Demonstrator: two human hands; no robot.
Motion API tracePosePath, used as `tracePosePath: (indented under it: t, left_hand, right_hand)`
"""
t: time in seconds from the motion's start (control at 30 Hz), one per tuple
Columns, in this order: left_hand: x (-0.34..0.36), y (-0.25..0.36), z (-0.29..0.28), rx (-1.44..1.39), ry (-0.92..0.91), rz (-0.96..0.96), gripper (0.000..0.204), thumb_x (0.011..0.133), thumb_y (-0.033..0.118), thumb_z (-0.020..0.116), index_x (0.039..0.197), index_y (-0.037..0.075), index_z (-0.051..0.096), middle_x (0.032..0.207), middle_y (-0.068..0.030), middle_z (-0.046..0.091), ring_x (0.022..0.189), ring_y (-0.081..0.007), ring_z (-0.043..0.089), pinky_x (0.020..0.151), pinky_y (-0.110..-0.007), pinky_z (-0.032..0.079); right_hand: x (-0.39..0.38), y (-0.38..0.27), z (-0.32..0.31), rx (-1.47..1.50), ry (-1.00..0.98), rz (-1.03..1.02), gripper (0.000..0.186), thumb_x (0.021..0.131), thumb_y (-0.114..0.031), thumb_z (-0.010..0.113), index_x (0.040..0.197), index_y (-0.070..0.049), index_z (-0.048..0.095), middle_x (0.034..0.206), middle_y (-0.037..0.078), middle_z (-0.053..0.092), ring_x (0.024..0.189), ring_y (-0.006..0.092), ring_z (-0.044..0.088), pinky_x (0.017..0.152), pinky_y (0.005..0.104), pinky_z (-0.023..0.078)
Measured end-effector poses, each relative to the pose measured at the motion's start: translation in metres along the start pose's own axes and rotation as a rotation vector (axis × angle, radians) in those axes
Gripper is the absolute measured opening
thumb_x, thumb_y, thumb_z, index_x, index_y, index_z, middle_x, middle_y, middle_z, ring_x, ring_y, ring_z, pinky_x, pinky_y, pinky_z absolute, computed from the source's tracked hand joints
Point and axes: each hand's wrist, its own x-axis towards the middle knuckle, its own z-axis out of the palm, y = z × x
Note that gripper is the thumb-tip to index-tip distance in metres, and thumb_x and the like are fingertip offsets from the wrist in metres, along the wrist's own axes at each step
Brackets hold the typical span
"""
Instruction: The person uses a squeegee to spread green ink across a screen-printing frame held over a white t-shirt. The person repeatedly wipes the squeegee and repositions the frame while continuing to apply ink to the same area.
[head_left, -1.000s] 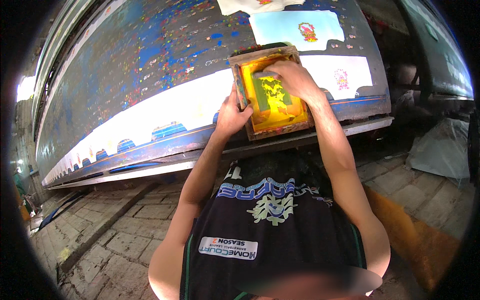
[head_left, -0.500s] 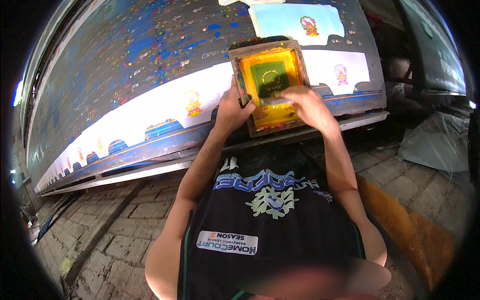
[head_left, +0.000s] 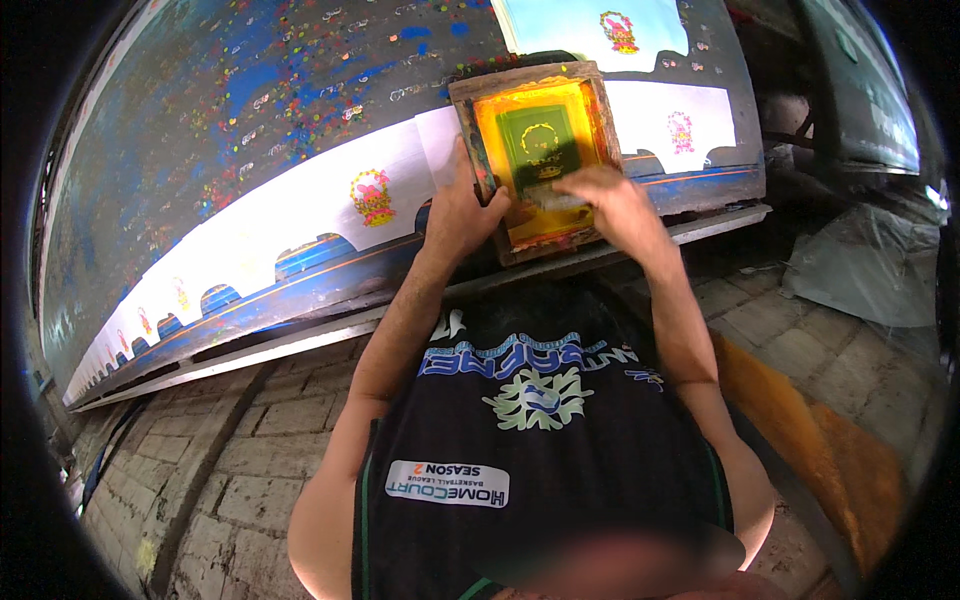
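A wooden-framed printing screen [head_left: 612, 125], smeared with yellow and orange ink around a dark green panel, lies over a white cut sheet at the table's near edge. My left hand [head_left: 462, 215] is closed on the left side of its frame, thumb over the wood. Inside the frame, my right hand [head_left: 615, 208] pinches a small squeegee [head_left: 548, 197] low on the mesh. This tool is partly hidden by the fingers and slightly blurred. White sheets with a pink and yellow emblem flank the screen, one on the right [head_left: 650, 105] and a row on the left [head_left: 325, 205].
The long dark table [head_left: 230, 130] is speckled with coloured ink. A stack of pale blue printed sheets [head_left: 560, 30] lies beyond the screen. A metal rail [head_left: 300, 345] runs along the near edge. Grey plastic sheeting [head_left: 855, 270] lies at right over the brick floor [head_left: 230, 460].
The view has shifted a little, so table and sheets sit slightly higher. My left hand keeps its hold on the frame; my right hand stays low on the mesh with the squeegee.
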Motion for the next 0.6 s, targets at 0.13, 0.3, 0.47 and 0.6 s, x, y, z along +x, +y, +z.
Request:
tracePosePath:
  t: [0.13,0.3,0.47,0.6]
  left_hand:
    - [0.001,-0.001,-0.002,0.01,0.011,0.053,0.107,0.095,0.03,0.077,0.172,-0.01,0.015,0.117,-0.041,0.074,0.104,-0.0565,0.076,0.095,-0.059,0.061]
    - [0.001,0.008,0.009,0.024,-0.084,-0.111,0.107,0.094,0.028,0.079,0.173,-0.008,0.017,0.119,-0.0368,0.074,0.099,-0.0507,0.079,0.087,-0.056,0.063]
    - [0.004,0.041,0.038,0.122,0.049,0.042,0.107,0.093,0.019,0.083,0.175,-0.003,0.017,0.129,-0.0272,0.075,0.097,-0.0398,0.082,0.083,-0.048,0.067]
    - [0.021,0.099,0.094,0.097,0.08,0.059,0.104,0.095,0.017,0.081,0.176,0.001,0.018,0.129,-0.0246,0.078,0.108,-0.0378,0.082,0.088,-0.045,0.068]
  right_hand:
    - [-0.03,-0.02,0.015,-0.071,0.078,0.048,0.045,0.093,0.011,0.06,0.126,-0.011,0.082,0.123,0.013,0.08,0.122,0.0321,0.075,0.106,0.0466,0.063]
    - [-0.039,-0.003,0.009,-0.04,0.105,-0.007,0.042,0.09,0.006,0.065,0.125,-0.01,0.083,0.125,0.01,0.08,0.122,0.0307,0.074,0.108,0.0445,0.061]
    - [-0.061,0.037,-0.019,-0.012,0.134,-0.091,0.042,0.089,0.004,0.067,0.126,-0.011,0.083,0.123,0.01,0.079,0.122,0.0314,0.073,0.109,0.0459,0.06]
    - [-0.09,0.098,-0.07,0.015,0.193,-0.117,0.043,0.088,0.003,0.067,0.126,-0.011,0.083,0.122,0.011,0.078,0.121,0.0321,0.073,0.109,0.0467,0.059]
